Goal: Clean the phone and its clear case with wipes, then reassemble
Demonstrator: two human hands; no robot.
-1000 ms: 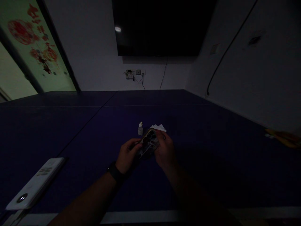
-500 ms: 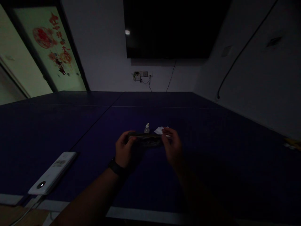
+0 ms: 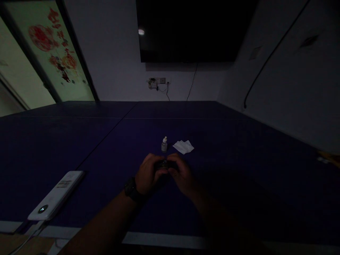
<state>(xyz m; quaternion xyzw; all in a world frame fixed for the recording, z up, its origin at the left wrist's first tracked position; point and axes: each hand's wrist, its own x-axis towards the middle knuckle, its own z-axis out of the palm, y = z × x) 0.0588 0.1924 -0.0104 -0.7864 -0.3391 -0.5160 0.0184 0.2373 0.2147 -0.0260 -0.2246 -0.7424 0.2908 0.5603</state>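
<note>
My left hand (image 3: 148, 173) and my right hand (image 3: 182, 175) are close together above the dark blue table (image 3: 119, 148). Their fingers and thumbs close from either side on a small dark object (image 3: 164, 164) with a faint glint. Poor light and the fingers hide most of it, so its kind is unclear. A black watch (image 3: 132, 190) is on my left wrist. Just beyond the hands stands a small clear dropper bottle (image 3: 164, 145) with a white top. To its right lies a crumpled white tissue (image 3: 183, 146), which neither hand touches.
At the left front a white power bank (image 3: 57, 194) lies with a white cable (image 3: 26, 241) plugged into its near end. A wall with sockets (image 3: 156, 82) and a large dark television (image 3: 196, 32) is behind the table. Something yellow (image 3: 329, 157) shows at the right edge.
My hands have come closer together. The dark object, stretched wide between them before, now shows only as a small part between the fingers. My right hand has moved left, uncovering the tissue.
</note>
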